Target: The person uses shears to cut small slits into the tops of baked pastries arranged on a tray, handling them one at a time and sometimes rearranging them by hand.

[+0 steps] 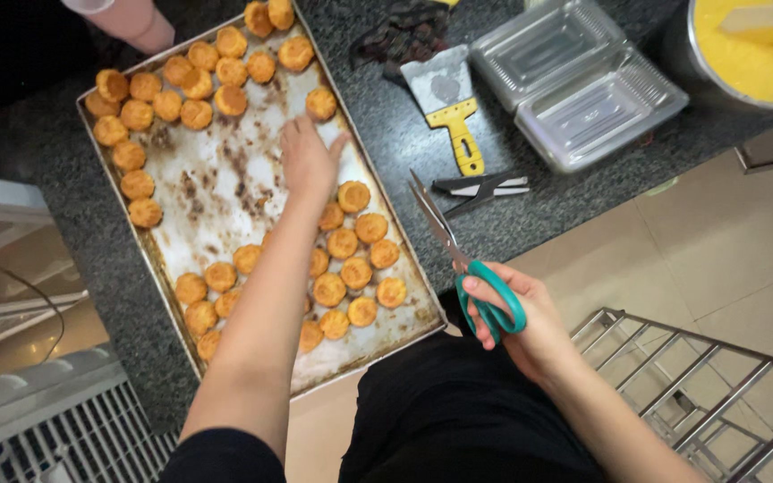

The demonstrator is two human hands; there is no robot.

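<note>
Fingers (300, 134) reach just below a pastry (320, 103).

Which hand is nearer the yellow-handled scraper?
Left. The left hand lies on the baking tray, beside the scraper; the right hand, holding scissors, is farther below.

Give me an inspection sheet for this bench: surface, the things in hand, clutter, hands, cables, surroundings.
Surface: dark speckled counter.
Things in hand: baking tray, stained, with round golden pastries along its far and near ends; middle bare. Scissors with teal handles.
Clutter: yellow-handled scraper, clear plastic clamshell box lying open, a dark tool, pot of yellow batter.
Hands: left hand flat on the tray beside a pastry; right hand holds the scissors off the counter edge, blades slightly parted.
Cables: thin dark wire at left.
Surroundings: metal rack, tiled floor, another person's arm at the far edge.
</note>
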